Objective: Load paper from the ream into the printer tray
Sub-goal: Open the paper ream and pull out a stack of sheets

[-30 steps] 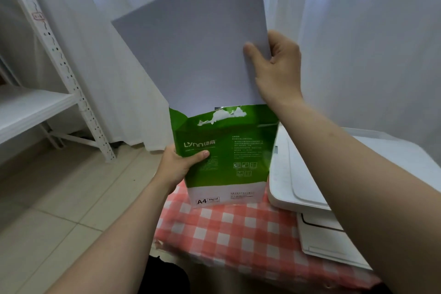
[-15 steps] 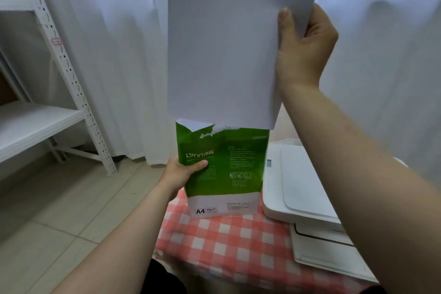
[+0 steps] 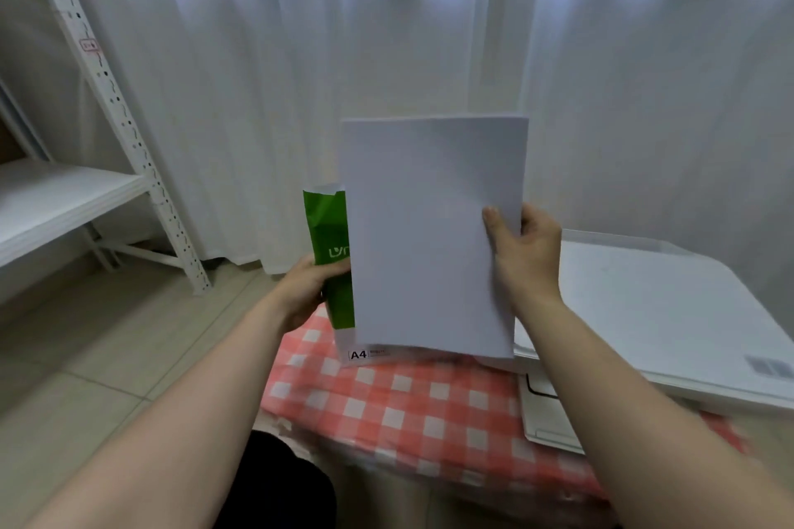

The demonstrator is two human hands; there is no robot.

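Paper stack (image 3: pixel 434 236): white sheets, held upright in the right hand (image 3: pixel 522 253), thumb across the front face near the right edge, remaining fingers behind it. Lower edge of the stack hangs just above the surface (image 3: pixel 399 408), which wears a red-and-white checked cloth.

Ream wrapper (image 3: pixel 328 253): green with a white base band marked A4, standing upright directly behind the stack and mostly hidden by it; a strip shows to the left. Top torn open. Left hand (image 3: pixel 307 292) closed around its left side, thumb on the front.

Printer (image 3: pixel 657 314): white, lid closed, sitting on the surface just right of the right hand. Tray (image 3: pixel 545 421): white, projecting from the printer's front, below the right forearm, no sheets visible on the part that shows.

Curtain (image 3: pixel 300 77): white, sheer, beyond both hands.

Shelving unit (image 3: pixel 107 99): white metal, well left of the left hand, standing on a tiled floor (image 3: pixel 86 356).
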